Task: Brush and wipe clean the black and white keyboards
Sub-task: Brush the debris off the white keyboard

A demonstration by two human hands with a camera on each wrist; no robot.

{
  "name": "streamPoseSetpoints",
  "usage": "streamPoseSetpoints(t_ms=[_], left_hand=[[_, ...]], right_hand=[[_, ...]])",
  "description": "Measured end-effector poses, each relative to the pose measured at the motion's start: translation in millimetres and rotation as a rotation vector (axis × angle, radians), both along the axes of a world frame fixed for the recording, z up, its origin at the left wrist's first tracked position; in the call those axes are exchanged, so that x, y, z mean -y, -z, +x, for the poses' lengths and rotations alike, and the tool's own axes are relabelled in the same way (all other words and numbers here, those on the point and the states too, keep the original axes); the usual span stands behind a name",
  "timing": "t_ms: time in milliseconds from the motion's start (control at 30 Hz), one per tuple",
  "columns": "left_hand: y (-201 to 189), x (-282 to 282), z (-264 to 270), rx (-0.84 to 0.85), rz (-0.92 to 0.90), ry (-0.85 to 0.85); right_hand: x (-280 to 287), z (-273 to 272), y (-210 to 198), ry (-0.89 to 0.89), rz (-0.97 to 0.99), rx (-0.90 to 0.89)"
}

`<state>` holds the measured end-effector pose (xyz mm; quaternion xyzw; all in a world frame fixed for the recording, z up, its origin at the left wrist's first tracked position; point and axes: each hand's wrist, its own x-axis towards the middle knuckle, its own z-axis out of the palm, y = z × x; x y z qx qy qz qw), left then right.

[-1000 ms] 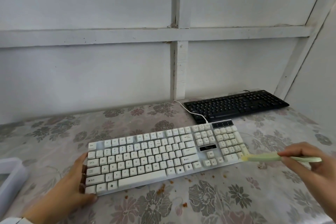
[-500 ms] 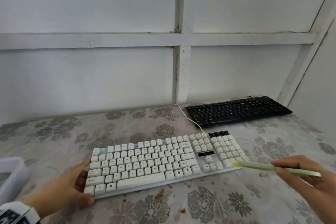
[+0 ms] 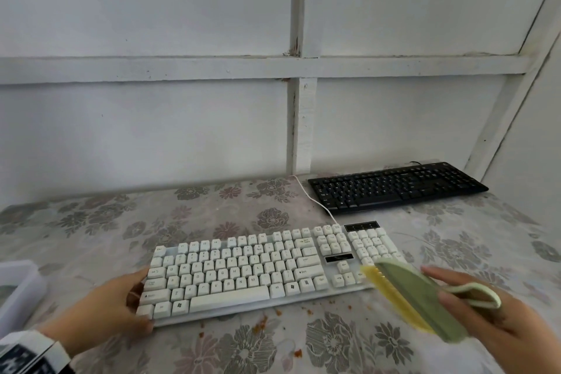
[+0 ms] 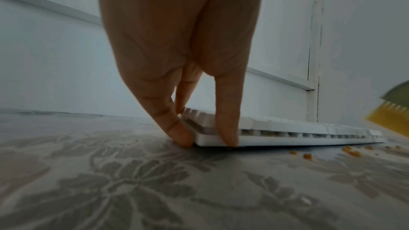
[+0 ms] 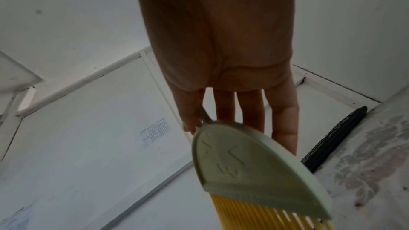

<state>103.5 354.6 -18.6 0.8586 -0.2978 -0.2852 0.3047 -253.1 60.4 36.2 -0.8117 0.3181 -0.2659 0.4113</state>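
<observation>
**Left hand braces the white keyboard while the brush hangs over its right end**

The white full-size plastic keyboard (image 3: pixel 267 273) lies flat near the front of the bench (image 3: pixel 100 231), which is covered in a grey floral-patterned cloth. The left hand (image 3: pixel 106 313) holds the keyboard's left end: in the left wrist view the thumb (image 4: pixel 228 128) presses on the front edge while the other fingers (image 4: pixel 177 128) sit against the short side, so the end is pinched between them. That hold most likely stops the board sliding under sideways strokes.

The right hand (image 3: pixel 498 322) grips the pale green plastic hand brush with yellow bristles (image 3: pixel 422 300) by its looped handle, the thumb curled over the loop and the remaining fingers stretched along behind the brush back. The brush is tilted, bristles pointing down-left toward the number pad end; whether the tips touch the keys cannot be told, since the brush is motion-blurred.

Orange-brown crumbs (image 3: pixel 264 319) lie scattered on the cloth just in front of the keyboard, which suggests debris is being swept forward off the keys. A few specks also show between the keys in the left wrist view, so brushing looks unfinished.

The black flat keyboard (image 3: pixel 394 185) sits well apart at the back right against the white panelled wall (image 3: pixel 151 130), seemingly waiting its turn. The white cable (image 3: pixel 312 200) runs back from the white keyboard, passing just beside it. A translucent plastic tub (image 3: pixel 18 285) stands at the left edge.
</observation>
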Motion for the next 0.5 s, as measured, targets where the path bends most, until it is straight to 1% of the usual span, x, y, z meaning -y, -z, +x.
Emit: streamPoseSetpoints(t_ms=[100,167,233,333,400,500], left_hand=[[1.1,0.7,-4.8,0.075,0.037,-0.020],[0.6,2.3,-8.7,0.160,0.048,-0.047],[0.3,2.2,-10.3,0.205,0.068,-0.068],[3.7,-2.1,-8.0,0.216,0.107,-0.110],[5.4,-3.8,-7.4,0.229,0.124,-0.133],[5.7,-3.1,-9.1,0.235,0.098,-0.166]], right_hand=[[0.6,-0.1,0.5,0.000,0.006,-0.009],[0.4,-2.0,-1.1,-0.040,0.076,-0.026],[1.9,-3.7,-1.1,-0.040,0.156,0.032],[1.7,0.4,-2.4,-0.034,0.229,0.114],[5.3,2.0,-0.4,-0.029,0.262,0.129],[11.1,2.1,-2.6,-0.009,0.331,0.123]])
